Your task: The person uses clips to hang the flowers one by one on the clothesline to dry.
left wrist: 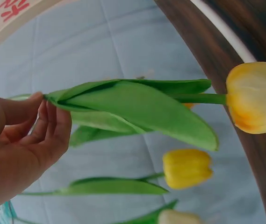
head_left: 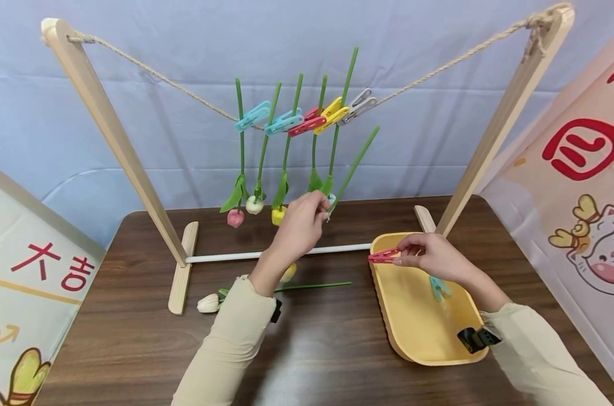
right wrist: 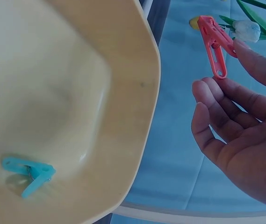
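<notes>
My left hand [head_left: 299, 223] pinches the green stem [head_left: 355, 166] of a tulip just above its leaves. In the left wrist view, its pale yellow and white bloom [left wrist: 254, 98] points away from the hand. My right hand [head_left: 436, 256] holds a red clothespin [right wrist: 214, 46] between thumb and fingers, over the far left rim of a yellow basin [head_left: 403, 338]. A light blue clothespin [head_left: 439, 287] lies inside the basin. Behind the left hand, several tulips hang bloom-down from a rope [head_left: 159, 76], held by blue, red, yellow and grey clothespins [head_left: 362, 106].
Wooden posts [head_left: 116, 144] carry the rope, with a white bar [head_left: 231, 257] joining their feet low across the brown table [head_left: 134, 349]. A white tulip [head_left: 207, 303] lies on the table beneath the left forearm. Printed panels [head_left: 591, 225] stand at both sides.
</notes>
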Demonstrator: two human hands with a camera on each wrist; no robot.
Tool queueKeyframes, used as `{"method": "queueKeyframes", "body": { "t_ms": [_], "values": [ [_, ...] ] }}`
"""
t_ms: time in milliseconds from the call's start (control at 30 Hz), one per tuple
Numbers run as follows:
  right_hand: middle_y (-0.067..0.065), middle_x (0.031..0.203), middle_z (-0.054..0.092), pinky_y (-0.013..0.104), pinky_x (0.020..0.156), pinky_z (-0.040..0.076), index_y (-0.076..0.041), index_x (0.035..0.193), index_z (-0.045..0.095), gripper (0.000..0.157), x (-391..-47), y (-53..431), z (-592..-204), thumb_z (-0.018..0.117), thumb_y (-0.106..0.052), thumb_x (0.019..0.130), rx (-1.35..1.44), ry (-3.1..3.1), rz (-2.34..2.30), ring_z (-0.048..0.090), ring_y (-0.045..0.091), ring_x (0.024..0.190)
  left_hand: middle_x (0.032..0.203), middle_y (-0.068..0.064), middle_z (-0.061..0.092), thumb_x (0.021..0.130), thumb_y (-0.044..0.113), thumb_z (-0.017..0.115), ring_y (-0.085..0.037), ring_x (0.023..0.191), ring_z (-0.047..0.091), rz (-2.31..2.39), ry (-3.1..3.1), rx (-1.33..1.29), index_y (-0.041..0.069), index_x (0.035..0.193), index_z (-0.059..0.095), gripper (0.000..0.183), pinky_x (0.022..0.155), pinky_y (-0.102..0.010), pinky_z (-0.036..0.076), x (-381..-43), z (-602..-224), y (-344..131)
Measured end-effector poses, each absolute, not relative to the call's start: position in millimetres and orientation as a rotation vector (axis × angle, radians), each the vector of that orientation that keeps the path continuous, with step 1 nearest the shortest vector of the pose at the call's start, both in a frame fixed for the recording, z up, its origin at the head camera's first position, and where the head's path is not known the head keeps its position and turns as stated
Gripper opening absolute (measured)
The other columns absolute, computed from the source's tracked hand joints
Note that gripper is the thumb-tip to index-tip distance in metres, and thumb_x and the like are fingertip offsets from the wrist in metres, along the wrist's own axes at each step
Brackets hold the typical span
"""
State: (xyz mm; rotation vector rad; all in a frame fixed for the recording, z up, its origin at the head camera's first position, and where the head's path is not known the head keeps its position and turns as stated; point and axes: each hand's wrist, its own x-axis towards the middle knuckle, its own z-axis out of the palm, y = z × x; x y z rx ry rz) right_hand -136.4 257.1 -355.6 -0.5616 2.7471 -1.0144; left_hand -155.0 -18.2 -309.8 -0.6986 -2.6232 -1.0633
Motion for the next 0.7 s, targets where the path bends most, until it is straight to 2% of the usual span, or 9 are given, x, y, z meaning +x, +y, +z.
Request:
{"method": "queueKeyframes", "body": {
  "t_ms": [500,700],
  "values": [
    [0.002,0.076,0.059,0.025,0.059,0.046,0.004,0.092,0.064,0.016,-138,261,-347,0.067,-0.008,0.082,-0.592,2.848,-0.970,0.054,0.014,0.070,0.090,-0.006,0.061,0.090,0.005,0.055,-0.019,0.085,0.057,-1.103,-2.610,-0.522,0.003,0.095,0.059,0.007,0.076,-0.030,0.044,-176,-267,20],
    [0.005,0.079,0.059,0.026,0.056,0.044,0.002,0.096,0.062,0.021,-146,257,-321,0.065,-0.015,0.085,-0.546,2.927,-0.962,0.054,0.017,0.069,0.089,-0.005,0.062,0.090,0.007,0.056,-0.018,0.084,0.058,-1.112,-2.594,-0.464,0.004,0.096,0.062,0.009,0.076,-0.029,0.044,-178,-258,25]
  ]
}}
